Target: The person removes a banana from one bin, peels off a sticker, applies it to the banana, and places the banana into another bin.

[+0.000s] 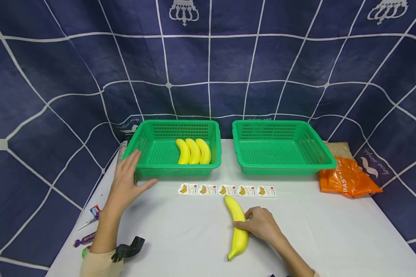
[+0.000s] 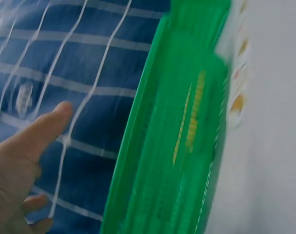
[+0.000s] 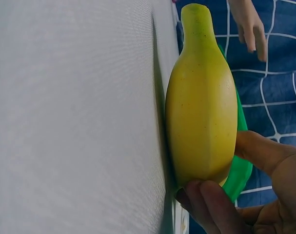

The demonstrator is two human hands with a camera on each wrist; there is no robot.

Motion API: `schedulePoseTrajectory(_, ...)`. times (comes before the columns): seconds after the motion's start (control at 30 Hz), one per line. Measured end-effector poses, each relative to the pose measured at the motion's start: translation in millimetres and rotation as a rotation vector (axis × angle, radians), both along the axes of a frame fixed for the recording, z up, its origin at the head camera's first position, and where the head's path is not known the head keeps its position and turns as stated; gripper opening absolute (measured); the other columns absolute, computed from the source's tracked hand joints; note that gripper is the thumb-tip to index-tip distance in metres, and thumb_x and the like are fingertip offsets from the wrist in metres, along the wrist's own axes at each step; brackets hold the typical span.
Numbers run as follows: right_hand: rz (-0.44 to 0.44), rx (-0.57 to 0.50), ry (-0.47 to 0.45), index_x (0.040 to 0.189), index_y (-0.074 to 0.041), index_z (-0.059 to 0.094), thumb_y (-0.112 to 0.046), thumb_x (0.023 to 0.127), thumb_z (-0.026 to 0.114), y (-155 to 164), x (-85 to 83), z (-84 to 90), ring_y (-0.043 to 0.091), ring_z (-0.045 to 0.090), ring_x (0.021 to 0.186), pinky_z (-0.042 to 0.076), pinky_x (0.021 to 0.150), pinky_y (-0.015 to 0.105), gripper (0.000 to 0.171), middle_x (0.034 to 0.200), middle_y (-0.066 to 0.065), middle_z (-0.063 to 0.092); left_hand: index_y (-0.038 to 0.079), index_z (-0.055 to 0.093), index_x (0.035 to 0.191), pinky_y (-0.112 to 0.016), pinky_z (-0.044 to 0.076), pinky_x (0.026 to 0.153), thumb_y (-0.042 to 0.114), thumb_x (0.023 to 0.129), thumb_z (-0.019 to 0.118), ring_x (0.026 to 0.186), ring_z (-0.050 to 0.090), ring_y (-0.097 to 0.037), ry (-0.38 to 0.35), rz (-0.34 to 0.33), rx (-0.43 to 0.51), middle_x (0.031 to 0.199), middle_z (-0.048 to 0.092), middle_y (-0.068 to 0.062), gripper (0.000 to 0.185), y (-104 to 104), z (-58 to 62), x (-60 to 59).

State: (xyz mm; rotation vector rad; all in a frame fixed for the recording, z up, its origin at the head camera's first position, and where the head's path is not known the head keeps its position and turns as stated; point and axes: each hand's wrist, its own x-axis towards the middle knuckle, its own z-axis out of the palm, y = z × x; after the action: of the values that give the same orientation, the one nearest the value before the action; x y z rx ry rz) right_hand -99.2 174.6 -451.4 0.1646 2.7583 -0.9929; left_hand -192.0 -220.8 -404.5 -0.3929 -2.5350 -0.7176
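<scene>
Staged tabletop set: draped backdrop point(image 1: 208, 77), baskets point(image 1: 280, 154).

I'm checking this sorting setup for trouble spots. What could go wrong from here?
The right hand grips the banana lying beside the strip of banana stickers, so lifting it forward might scuff or shift the strip. The left basket already holds three bananas, and the open left hand at its front corner could nudge it.

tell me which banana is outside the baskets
The banana lying on the table, gripped by the right hand; the other three sit in the left basket.
</scene>
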Motion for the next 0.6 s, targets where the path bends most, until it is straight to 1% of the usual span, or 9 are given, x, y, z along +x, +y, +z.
schedulePoseTrajectory(0.07,-0.001,-0.003,0.003,0.088,-0.002,0.071,-0.043,0.068,0.085,-1,0.0,-0.4,0.012,0.055,0.047,0.041,0.046,0.023,0.048,0.058,0.000,0.060,0.017,0.029,0.155,-0.069,0.030,0.108,0.044,0.072,0.082,0.142,0.028,-0.040,-0.019,-0.084,-0.096,0.159,0.032,-0.010,0.102,12,0.0,10.8)
schedulePoseTrajectory(0.13,-0.004,-0.002,0.009,0.087,-0.002,0.071,-0.043,0.068,0.085,-1,0.1,-0.1,0.012,0.055,0.047,0.041,0.046,0.023,0.047,0.057,0.000,0.060,0.019,0.029,0.154,-0.066,0.032,0.109,0.050,0.073,0.080,0.143,0.030,-0.037,-0.043,-0.153,-0.168,0.159,0.033,-0.007,0.101,24,-3.1,18.1)
schedulePoseTrajectory(0.23,-0.006,-0.003,0.014,0.087,-0.002,0.071,-0.042,0.068,0.085,0,0.5,0.1,0.012,0.055,0.047,0.041,0.046,0.024,0.047,0.057,0.000,0.060,0.018,0.031,0.154,-0.060,0.033,0.112,0.053,0.074,0.078,0.143,0.033,-0.034,-0.084,-0.237,-0.206,0.158,0.035,-0.005,0.099,38,-12.0,22.4)
schedulePoseTrajectory(0.37,0.001,-0.007,0.007,0.087,-0.002,0.071,-0.043,0.068,0.085,-1,1.6,-0.3,0.012,0.055,0.047,0.041,0.046,0.023,0.047,0.056,0.000,0.059,0.017,0.032,0.154,-0.057,0.031,0.115,0.057,0.076,0.076,0.143,0.034,-0.032,-0.153,-0.291,-0.225,0.158,0.035,-0.004,0.098,49,-25.9,21.9)
schedulePoseTrajectory(0.47,0.001,-0.008,0.008,0.087,-0.001,0.071,-0.043,0.068,0.085,-2,2.6,-0.4,0.012,0.055,0.046,0.041,0.046,0.023,0.048,0.056,0.000,0.059,0.017,0.032,0.153,-0.056,0.031,0.116,0.059,0.076,0.074,0.143,0.035,-0.032,-0.193,-0.307,-0.227,0.157,0.037,-0.005,0.097,53,-35.9,18.4)
schedulePoseTrajectory(0.6,0.003,-0.005,0.008,0.087,-0.001,0.071,-0.042,0.068,0.085,-2,3.0,-0.4,0.011,0.055,0.046,0.041,0.046,0.023,0.048,0.057,0.000,0.060,0.016,0.034,0.153,-0.055,0.032,0.116,0.060,0.076,0.073,0.142,0.038,-0.033,-0.223,-0.315,-0.226,0.156,0.039,-0.006,0.097,54,-50.8,9.8)
